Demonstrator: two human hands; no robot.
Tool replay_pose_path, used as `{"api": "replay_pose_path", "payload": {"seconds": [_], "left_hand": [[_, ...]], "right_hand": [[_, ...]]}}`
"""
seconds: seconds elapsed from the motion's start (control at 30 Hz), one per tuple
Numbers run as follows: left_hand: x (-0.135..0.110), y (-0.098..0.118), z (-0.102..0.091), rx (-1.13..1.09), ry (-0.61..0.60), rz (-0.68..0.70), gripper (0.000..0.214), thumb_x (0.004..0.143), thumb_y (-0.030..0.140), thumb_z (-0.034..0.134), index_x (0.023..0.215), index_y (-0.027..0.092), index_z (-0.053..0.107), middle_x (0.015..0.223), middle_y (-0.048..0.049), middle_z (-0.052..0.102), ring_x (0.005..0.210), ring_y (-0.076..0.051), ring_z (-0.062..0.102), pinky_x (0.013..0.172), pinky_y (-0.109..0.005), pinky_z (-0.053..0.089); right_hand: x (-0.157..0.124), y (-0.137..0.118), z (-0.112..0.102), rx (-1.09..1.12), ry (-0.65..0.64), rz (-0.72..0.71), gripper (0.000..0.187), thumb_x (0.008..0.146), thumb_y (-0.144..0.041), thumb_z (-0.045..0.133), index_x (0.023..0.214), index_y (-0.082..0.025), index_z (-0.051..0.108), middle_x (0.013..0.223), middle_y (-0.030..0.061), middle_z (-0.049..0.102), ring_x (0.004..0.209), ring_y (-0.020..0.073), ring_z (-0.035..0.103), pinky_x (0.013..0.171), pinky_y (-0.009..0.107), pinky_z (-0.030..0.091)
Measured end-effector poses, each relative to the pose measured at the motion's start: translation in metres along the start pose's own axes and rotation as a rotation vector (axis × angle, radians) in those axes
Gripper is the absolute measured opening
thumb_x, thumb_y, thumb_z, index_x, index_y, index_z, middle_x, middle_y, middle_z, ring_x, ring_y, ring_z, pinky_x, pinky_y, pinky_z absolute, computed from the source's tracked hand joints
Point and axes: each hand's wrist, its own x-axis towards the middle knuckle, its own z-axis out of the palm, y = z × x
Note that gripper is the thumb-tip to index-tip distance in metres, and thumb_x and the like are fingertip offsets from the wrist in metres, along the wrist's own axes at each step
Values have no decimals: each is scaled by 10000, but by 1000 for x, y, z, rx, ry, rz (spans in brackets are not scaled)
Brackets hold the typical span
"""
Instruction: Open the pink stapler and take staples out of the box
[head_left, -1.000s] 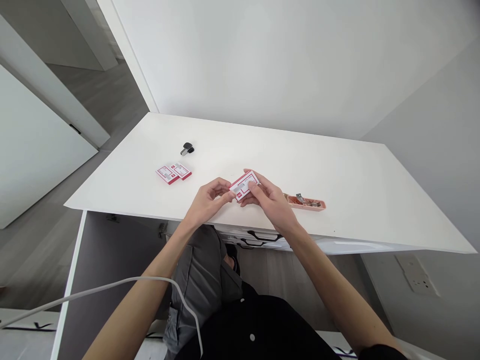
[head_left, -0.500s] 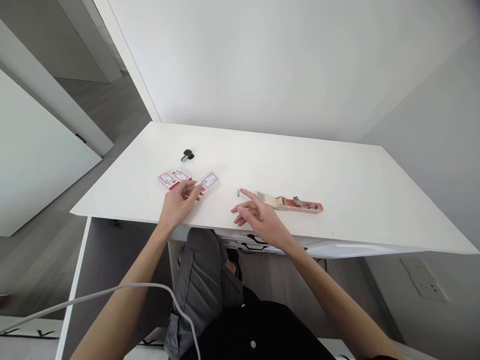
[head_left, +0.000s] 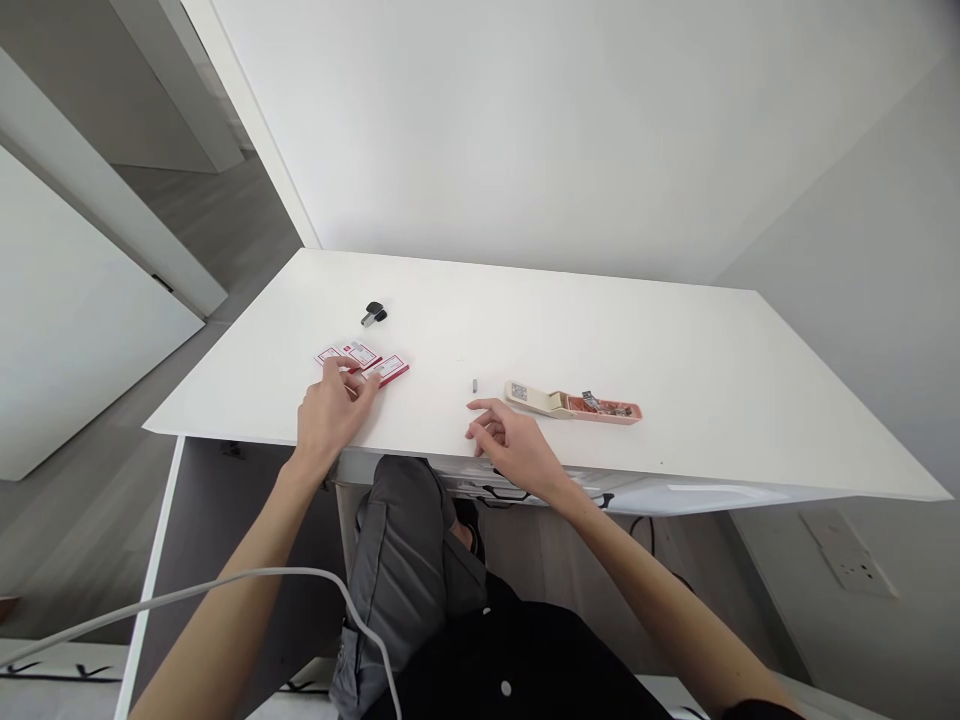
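Observation:
My left hand (head_left: 330,405) is closed on the near end of a small red-and-white box (head_left: 388,368), with thumb and fingers at its left end. More boxes of the same kind (head_left: 360,353) lie against it, partly hidden by my fingers. My right hand (head_left: 514,440) hovers low near the front edge, fingers loosely bent and apart, holding nothing. Just beyond its fingertips lies a tiny grey metal piece (head_left: 475,385), perhaps a strip of staples. To the right is a long hinged case, cream lid (head_left: 532,398) folded open, its pink tray (head_left: 626,414) holding small metal pieces.
A small black-and-metal object (head_left: 374,313) lies farther back on the white tabletop (head_left: 600,320). A wall (head_left: 525,130) rises behind it. Drawers with black handles (head_left: 504,494) are beneath the front edge. A white cable (head_left: 285,571) crosses over my left forearm.
My left hand has moved left with the small box, bringing it down beside the others. My right hand has drawn its pointing index finger back from the tiny metal piece.

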Motion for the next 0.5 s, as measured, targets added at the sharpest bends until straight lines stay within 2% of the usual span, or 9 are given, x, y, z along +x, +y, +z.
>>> {"api": "replay_pose_path", "payload": {"seconds": [0.13, 0.23, 0.37, 0.5], "left_hand": [[-5, 0, 6, 112, 3, 87, 508, 933, 597, 629, 1290, 253, 520, 904, -28, 788, 908, -325, 751, 701, -368, 470], [-3, -1, 11, 153, 35, 102, 481, 942, 585, 617, 1273, 248, 525, 882, -30, 776, 869, -323, 750, 684, -363, 458], [-1, -1, 17, 173, 61, 109, 426, 975, 582, 569, 1233, 244, 530, 846, -34, 757, 829, -320, 743, 661, -353, 426], [-3, -2, 20, 187, 91, 128, 412, 991, 594, 538, 1202, 241, 526, 812, -27, 733, 793, -309, 728, 638, -340, 382]], "right_hand": [[11, -10, 7, -443, 82, 76, 352, 1095, -263, 504, 1417, -135, 567, 839, 43, 761, 869, 246, 746, 877, 371, 543], [22, -20, 14, -658, 78, 191, 440, 1121, -297, 489, 1518, -108, 457, 922, 106, 792, 977, 301, 770, 885, 381, 535], [34, -34, 18, -771, 61, 293, 412, 1138, -321, 478, 1476, -90, 428, 1113, 216, 787, 1087, 345, 774, 869, 379, 551], [44, -42, 18, -774, 25, 332, 371, 1145, -317, 470, 1411, -58, 449, 1158, 266, 770, 1118, 369, 772, 841, 385, 573]]}}
